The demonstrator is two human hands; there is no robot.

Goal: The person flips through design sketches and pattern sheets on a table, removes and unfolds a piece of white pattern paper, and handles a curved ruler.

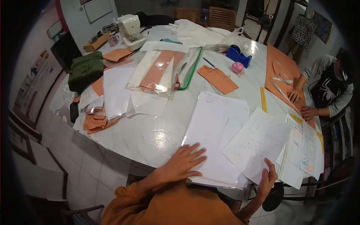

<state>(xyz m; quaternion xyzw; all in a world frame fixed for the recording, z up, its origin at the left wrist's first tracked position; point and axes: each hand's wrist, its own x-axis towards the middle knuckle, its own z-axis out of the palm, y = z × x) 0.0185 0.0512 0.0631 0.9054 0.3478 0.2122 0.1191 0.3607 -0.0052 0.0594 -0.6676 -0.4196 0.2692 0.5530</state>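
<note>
My left hand (186, 161) lies flat with fingers spread on the lower left corner of a stack of white papers (213, 131) at the table's near edge. A sheet of paper with handwriting (258, 140) lies at a slant, overlapping the right side of that stack. At the sheet's lower right edge is my right hand (268, 178), its fingers bent and closed on the paper's edge. Further right lie more papers with writing (294, 153), close to my right hand.
Across the table, a person (326, 86) has both hands on orange fabric (279, 71) with a measuring tape (281, 90). Yellow rulers (263, 99), a blue tape dispenser (239, 56), a pink pincushion (237, 67), plastic-bagged fabric (159, 71) and a sewing machine (130, 32) stand or lie around.
</note>
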